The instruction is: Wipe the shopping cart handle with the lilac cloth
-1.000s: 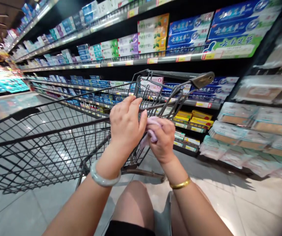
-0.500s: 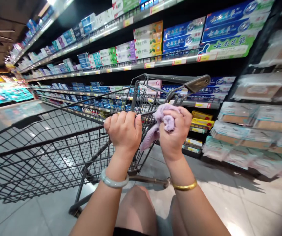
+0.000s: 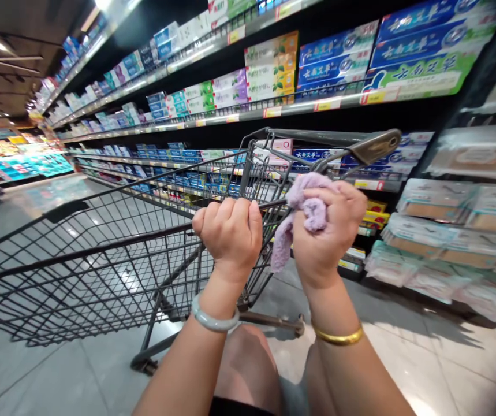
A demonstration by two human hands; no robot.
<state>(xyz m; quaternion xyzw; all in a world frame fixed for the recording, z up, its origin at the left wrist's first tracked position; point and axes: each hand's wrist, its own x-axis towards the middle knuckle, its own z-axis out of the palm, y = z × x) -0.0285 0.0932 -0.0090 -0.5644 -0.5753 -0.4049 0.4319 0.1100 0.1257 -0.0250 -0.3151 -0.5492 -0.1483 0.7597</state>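
A dark wire shopping cart (image 3: 100, 248) stands side-on in front of me, its grey handle (image 3: 329, 137) at the upper right. My left hand (image 3: 232, 234), with a pale bangle on the wrist, is wrapped round the cart's top side rail. In my right hand (image 3: 332, 234), closed and wearing a gold bangle, is a bunched lilac cloth (image 3: 314, 214) whose loose end hangs down on the left. The cloth is against the rail just right of my left hand. Whether the right fingers also grip the rail is hidden.
Long shelves (image 3: 213, 118) of boxed goods run behind the cart from right to far left. Packaged items (image 3: 438, 231) hang on a rack at the right. My knees (image 3: 248, 370) are below my arms, over the grey tiled floor (image 3: 48, 381).
My right hand and the cloth have moved right, farther from my left hand, which stays on the rail. The cart and shelves appear slightly farther right in view.
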